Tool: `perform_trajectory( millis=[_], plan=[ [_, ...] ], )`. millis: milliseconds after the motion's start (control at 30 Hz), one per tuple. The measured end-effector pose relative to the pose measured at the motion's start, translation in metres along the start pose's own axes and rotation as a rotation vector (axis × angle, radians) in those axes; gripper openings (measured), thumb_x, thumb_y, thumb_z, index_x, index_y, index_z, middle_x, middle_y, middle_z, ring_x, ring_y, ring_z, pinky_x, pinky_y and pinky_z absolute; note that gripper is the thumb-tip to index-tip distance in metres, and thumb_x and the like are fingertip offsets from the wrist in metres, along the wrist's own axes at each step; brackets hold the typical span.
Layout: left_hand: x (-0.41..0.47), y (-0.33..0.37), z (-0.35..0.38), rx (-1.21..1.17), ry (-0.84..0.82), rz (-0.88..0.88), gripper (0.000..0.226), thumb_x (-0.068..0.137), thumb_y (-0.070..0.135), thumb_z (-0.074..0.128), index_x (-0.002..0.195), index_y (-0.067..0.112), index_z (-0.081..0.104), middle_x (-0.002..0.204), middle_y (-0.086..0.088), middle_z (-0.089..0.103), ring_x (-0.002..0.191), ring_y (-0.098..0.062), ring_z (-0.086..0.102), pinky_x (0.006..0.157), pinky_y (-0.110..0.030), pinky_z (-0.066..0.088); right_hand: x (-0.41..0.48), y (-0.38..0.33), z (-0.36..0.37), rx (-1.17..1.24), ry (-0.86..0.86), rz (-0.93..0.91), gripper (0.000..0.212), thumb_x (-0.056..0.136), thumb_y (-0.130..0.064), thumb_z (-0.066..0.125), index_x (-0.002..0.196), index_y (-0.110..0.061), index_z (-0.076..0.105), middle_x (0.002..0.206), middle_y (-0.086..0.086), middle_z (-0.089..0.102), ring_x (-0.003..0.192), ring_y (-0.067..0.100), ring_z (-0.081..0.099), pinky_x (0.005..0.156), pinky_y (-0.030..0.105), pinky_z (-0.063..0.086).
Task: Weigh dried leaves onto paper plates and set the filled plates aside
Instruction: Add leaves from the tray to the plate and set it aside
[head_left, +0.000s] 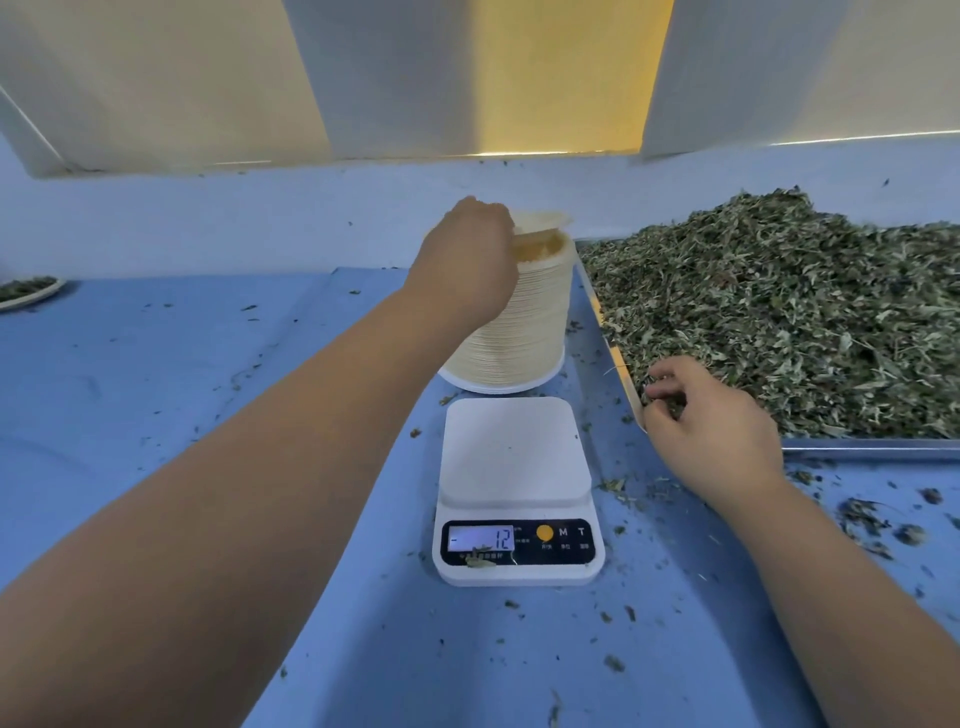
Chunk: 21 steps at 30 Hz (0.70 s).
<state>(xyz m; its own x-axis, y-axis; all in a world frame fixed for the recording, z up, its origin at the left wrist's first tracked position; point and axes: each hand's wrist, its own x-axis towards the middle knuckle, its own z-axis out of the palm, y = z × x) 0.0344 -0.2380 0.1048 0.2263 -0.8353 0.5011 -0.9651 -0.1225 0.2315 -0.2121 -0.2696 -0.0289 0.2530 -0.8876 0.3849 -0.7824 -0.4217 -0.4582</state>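
The top plate is tilted up off the stack of paper plates, which stands just behind the scale. The left hand pinches that plate at its near-left edge, fingers curled over the rim. The scale's platform is bare and its display reads minus 12. Right of the scale, dried leaves are heaped in a metal tray; the right hand sits at the tray's near-left corner, fingers curled around a bit of leaves. Far left of the scale, a filled plate rests on the blue bench.
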Motion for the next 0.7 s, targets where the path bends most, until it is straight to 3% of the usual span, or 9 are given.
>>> perform_trajectory(
  millis=[67,133,200,267,333,400,567,700],
  plan=[
    [-0.004,-0.002,0.001,0.097,0.055,0.027,0.021,0.1,0.002,0.043,0.113,0.008,0.057,0.102,-0.005,0.048,0.094,-0.024,0.047,0.116,-0.054,0.027,0.001,-0.001,0.0,-0.003,-0.001,0.003,0.034,0.096,-0.031,0.052,0.13,-0.035,0.049,0.112,-0.021,0.066,0.067,0.002,0.055,0.055,0.028,0.042],
    [-0.01,-0.003,0.002,0.119,0.077,0.045,0.02,0.102,0.004,0.041,0.116,0.009,0.054,0.102,-0.002,0.043,0.101,-0.026,0.049,0.115,-0.064,0.026,0.0,-0.001,0.0,-0.005,0.003,0.005,0.035,0.095,-0.032,0.052,0.129,-0.036,0.049,0.11,-0.022,0.066,0.067,0.002,0.056,0.056,0.028,0.044],
    [-0.017,-0.003,0.004,0.059,0.069,0.066,0.021,0.107,0.008,0.036,0.119,0.008,0.053,0.112,-0.007,0.048,0.123,-0.032,0.049,0.112,-0.065,0.03,-0.001,-0.001,0.0,-0.002,0.007,-0.001,0.035,0.095,-0.032,0.052,0.129,-0.036,0.049,0.109,-0.022,0.066,0.066,0.001,0.055,0.055,0.027,0.043],
    [-0.025,-0.002,0.005,-0.018,0.047,0.093,0.025,0.111,0.013,0.031,0.121,0.006,0.053,0.127,-0.011,0.051,0.145,-0.033,0.035,0.114,-0.065,0.028,0.0,-0.002,0.0,-0.003,0.004,-0.004,0.035,0.095,-0.032,0.052,0.13,-0.036,0.049,0.108,-0.022,0.066,0.067,0.001,0.055,0.055,0.026,0.041],
    [-0.035,0.0,0.006,-0.069,0.045,0.16,0.026,0.111,0.011,0.031,0.122,0.002,0.054,0.13,-0.016,0.052,0.149,-0.034,0.031,0.111,-0.057,0.035,0.0,-0.002,-0.001,0.01,0.01,-0.012,0.036,0.095,-0.032,0.052,0.131,-0.035,0.048,0.107,-0.023,0.064,0.067,0.006,0.057,0.056,0.028,0.042],
    [-0.047,0.006,0.006,-0.083,0.071,0.219,0.026,0.109,0.008,0.033,0.119,-0.001,0.055,0.123,-0.019,0.054,0.139,-0.038,0.041,0.102,-0.054,0.042,-0.001,-0.003,-0.001,0.115,0.052,-0.031,0.033,0.095,-0.03,0.053,0.127,-0.033,0.051,0.103,-0.023,0.066,0.066,0.01,0.061,0.058,0.031,0.048],
    [-0.077,0.028,0.0,-0.055,0.168,0.307,0.024,0.104,0.004,0.041,0.116,-0.002,0.06,0.111,-0.019,0.059,0.105,-0.04,0.053,0.088,-0.055,0.045,-0.004,-0.021,-0.01,0.841,0.117,0.084,0.013,0.093,-0.028,0.058,0.1,-0.029,0.068,0.09,-0.007,0.076,0.087,0.015,0.072,0.072,0.033,0.059],
    [-0.103,0.048,0.002,0.004,0.224,0.399,0.03,0.105,0.014,0.038,0.11,0.001,0.064,0.106,-0.016,0.061,0.099,-0.038,0.055,0.086,-0.053,0.044,0.005,-0.026,-0.031,1.473,-0.05,0.319,0.034,0.097,-0.04,0.052,0.116,-0.014,0.062,0.089,0.011,0.076,0.079,0.025,0.072,0.062,0.032,0.052]
  ],
)
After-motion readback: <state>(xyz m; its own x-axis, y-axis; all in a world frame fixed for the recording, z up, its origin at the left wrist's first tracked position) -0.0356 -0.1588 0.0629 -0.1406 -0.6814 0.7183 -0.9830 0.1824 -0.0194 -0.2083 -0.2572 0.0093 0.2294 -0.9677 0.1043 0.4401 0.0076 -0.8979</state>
